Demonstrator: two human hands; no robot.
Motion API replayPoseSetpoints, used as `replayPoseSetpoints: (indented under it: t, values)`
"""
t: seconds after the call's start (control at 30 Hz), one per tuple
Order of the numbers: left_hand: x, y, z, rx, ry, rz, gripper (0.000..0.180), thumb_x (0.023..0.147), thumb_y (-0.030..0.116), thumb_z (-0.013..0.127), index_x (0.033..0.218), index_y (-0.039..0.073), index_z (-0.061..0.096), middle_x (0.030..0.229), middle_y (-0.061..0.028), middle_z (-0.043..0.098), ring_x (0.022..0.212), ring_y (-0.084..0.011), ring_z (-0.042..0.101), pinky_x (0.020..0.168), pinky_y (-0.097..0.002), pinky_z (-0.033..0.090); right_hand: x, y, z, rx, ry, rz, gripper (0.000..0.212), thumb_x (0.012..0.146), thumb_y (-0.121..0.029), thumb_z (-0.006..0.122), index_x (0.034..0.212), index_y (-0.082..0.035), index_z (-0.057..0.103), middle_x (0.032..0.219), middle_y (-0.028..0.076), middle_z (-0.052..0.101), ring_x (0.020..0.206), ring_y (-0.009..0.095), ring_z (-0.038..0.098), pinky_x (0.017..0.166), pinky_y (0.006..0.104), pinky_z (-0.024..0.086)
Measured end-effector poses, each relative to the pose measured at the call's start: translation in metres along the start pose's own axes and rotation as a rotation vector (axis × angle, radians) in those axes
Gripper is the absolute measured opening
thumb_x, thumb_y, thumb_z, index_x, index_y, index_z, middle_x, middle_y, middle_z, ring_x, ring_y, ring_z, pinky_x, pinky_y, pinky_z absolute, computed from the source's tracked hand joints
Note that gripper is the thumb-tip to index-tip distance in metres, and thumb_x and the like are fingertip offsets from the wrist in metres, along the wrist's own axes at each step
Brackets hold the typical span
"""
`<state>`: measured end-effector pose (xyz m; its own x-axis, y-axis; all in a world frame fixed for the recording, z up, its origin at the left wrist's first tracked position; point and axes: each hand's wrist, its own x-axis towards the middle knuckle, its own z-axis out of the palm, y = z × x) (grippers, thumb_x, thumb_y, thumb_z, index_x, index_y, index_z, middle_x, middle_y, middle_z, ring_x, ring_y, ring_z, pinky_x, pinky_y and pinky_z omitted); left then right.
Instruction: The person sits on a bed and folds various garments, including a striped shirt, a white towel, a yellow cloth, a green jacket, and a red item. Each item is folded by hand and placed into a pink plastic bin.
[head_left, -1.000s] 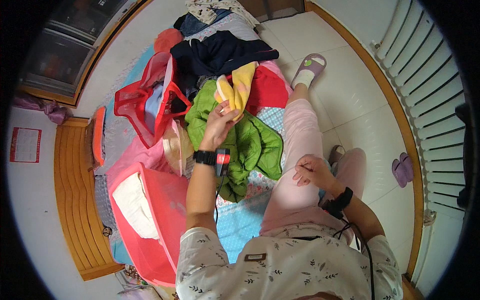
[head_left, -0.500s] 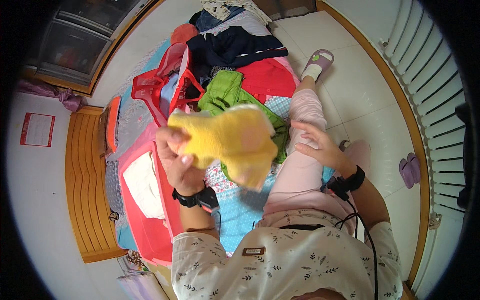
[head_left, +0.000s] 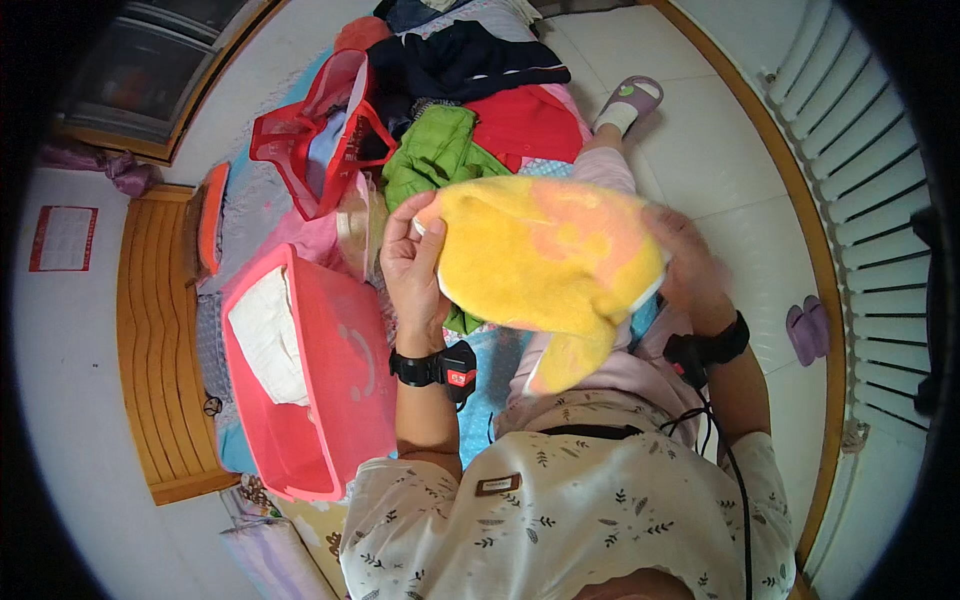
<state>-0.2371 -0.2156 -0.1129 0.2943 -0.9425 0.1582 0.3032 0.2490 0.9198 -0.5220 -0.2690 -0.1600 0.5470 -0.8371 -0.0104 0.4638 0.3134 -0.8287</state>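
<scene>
A fuzzy yellow-and-pink child's garment (head_left: 540,255) with white edging is spread sideways in front of me, above my lap. One short, sleeve-like part of it hangs down toward my waist. Its left end is pinched by my left hand (head_left: 412,260), thumb on the near face. At the opposite end my right hand (head_left: 690,265) grips the edge; it is smeared by motion and some of its fingers are hidden behind the cloth. Just left of my left forearm stands a pink plastic bin (head_left: 345,370) with a folded white cloth (head_left: 270,335) inside.
Beyond the garment lie a green garment (head_left: 430,155), a red one (head_left: 525,125) and a dark navy one (head_left: 460,60) on the bed. A red mesh bag (head_left: 315,125) sits beside them. Purple slippers (head_left: 808,330) rest on the tiled floor near the white radiator (head_left: 860,160).
My right hand has risen from my leg to the garment's right end. The garment, bunched in my left hand before, is now stretched out sideways. The bin shows more of its side.
</scene>
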Motion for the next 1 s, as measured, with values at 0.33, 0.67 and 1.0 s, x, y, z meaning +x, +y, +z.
replayPoseSetpoints:
  t: [0.33,0.67,1.0]
  values:
    - [-0.014,-0.04,-0.003,-0.09,0.051,-0.271,0.032,0.096,0.008,0.059,0.126,0.002,0.051,0.103,-0.0057,0.067,0.061,-0.0002,0.048,0.044,-0.015,0.03,-0.004,0.024,-0.043,-0.645,0.474,-0.187,0.045,0.093,-0.027,0.061,0.129,-0.002,0.052,0.118,0.009,0.062,0.107,0.017,0.059,0.089,0.0298,0.048]
    - [-0.026,-0.06,-0.005,0.045,-0.046,-0.217,0.053,0.087,-0.012,0.059,0.135,0.001,0.041,0.127,-0.0134,0.059,0.112,-0.0174,0.059,0.094,-0.0294,0.05,-0.033,0.073,-0.048,-1.054,0.101,0.062,0.025,0.088,-0.016,0.068,0.109,-0.006,0.06,0.102,0.006,0.061,0.088,0.015,0.059,0.077,0.0309,0.05]
    - [-0.024,-0.062,-0.033,-0.072,0.115,-0.197,0.031,0.094,-0.004,0.053,0.124,0.003,0.048,0.118,-0.015,0.063,0.101,-0.0176,0.063,0.087,-0.0297,0.052,0.002,0.053,-0.071,-0.615,0.248,-0.05,0.043,0.092,-0.019,0.065,0.128,-0.003,0.049,0.128,0.007,0.055,0.113,0.016,0.053,0.097,0.0314,0.042]
